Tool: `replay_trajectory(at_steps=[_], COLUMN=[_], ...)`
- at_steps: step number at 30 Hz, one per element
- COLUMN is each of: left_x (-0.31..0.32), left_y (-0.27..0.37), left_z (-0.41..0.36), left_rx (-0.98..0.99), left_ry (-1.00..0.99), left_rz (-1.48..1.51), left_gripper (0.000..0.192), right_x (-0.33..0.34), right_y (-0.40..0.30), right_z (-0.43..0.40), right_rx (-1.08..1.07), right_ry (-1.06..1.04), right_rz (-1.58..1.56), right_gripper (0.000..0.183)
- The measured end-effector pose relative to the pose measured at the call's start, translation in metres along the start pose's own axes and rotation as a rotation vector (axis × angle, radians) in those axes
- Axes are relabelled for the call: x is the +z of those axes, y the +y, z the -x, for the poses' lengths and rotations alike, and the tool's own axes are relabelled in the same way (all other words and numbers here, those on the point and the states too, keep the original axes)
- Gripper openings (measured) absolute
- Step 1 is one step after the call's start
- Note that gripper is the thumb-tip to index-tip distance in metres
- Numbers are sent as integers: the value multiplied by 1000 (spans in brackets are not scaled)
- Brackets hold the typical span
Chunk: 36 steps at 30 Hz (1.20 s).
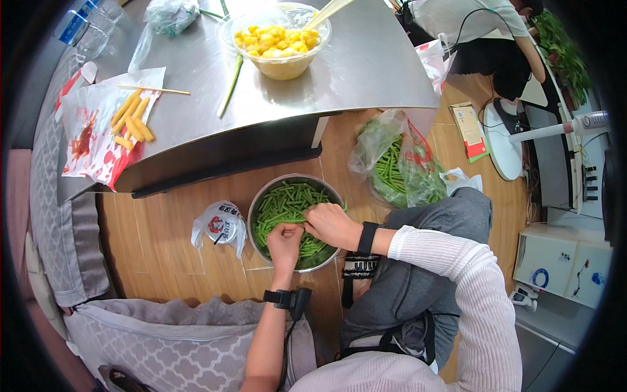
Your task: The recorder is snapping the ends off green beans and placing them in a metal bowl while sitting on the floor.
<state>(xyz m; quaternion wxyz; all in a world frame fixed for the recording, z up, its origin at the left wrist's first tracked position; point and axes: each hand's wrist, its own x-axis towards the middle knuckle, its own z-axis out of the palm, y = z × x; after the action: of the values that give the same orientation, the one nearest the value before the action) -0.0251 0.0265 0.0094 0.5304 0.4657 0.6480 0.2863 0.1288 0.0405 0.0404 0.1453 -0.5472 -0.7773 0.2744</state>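
A steel bowl (pixel 338 196) on the wood floor is filled with pieces of green beans (pixel 281 203). Above it, my left hand (pixel 285 240) and my right hand (pixel 327 223) meet with bent, pinched fingertips, seemingly holding a green bean between them; the bean is mostly hidden by the fingers. To the right of the bowl stands a clear plastic bag (pixel 411 181) with long green beans (pixel 390 169) inside. At the bowl's left is a lidded cup (pixel 226 228) in a white printed plastic bag.
A metal-topped table (pixel 196 115) ahead bears a tub of yellow food (pixel 279 44), fries (pixel 131 117) on paper and plastic bottles (pixel 98 29). A cushioned sofa (pixel 186 343) lies at lower left. Another person (pixel 470 29) is at upper right, near a white stand base (pixel 499 147).
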Motion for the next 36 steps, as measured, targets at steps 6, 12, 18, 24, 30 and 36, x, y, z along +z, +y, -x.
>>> replay_trajectory(at_steps=[6,12,18,24,30,36], left_x=[3,-8,-7,-6,-11,-10], left_y=[5,-12,-22,-12,-1,1], left_z=[3,-3,-4,-7,-4,-5], left_rx=[19,98,77,405,189,213], left_ry=[-58,49,53,142,-10,7], left_rz=[-88,-387,-426,-295,-283,-196], left_gripper=[13,17,38,37,13,14], right_x=[-4,-15,-25,-28,-58,-87], right_y=[4,3,22,26,35,54], right_z=[4,3,-5,-2,-23,-28], right_rx=[32,34,-21,-70,-45,1], right_ry=[-70,-132,-321,-339,-423,-502], right_rz=[-17,-24,52,-5,-40,54], right_gripper=[15,15,24,25,34,38])
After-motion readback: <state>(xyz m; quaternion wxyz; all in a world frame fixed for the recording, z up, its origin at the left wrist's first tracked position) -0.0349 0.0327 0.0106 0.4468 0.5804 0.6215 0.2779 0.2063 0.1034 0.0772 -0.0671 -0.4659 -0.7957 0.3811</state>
